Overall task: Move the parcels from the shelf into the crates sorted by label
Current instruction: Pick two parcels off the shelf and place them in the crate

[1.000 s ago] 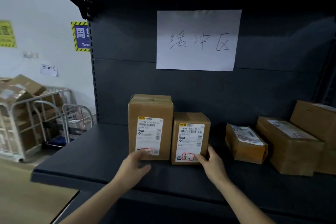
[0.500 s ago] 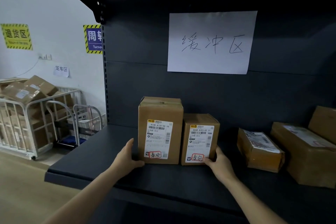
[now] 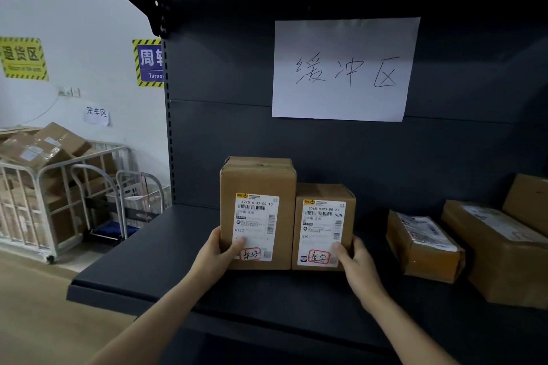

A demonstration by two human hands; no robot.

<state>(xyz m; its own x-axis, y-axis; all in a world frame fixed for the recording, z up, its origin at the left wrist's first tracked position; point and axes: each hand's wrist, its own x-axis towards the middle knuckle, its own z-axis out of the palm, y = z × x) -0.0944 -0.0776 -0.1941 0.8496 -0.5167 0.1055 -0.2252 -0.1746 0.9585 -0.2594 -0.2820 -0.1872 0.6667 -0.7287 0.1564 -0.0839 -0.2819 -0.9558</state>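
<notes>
Left hand (image 3: 216, 256) grips taller parcel (image 3: 257, 179), right hand (image 3: 357, 262) grips shorter parcel (image 3: 324, 193) — five total

Bare left hand (image 3: 218, 258), bare right hand (image 3: 357, 265), bare forearms (image 3: 154, 320)

Dim, shadowy; wide-angle edge distortion.

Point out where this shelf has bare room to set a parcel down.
Bare shelf left of the tall box, to the upright; a narrower gap between the short box and the taped parcel. Crowded at far right: cartons bunched.
</notes>
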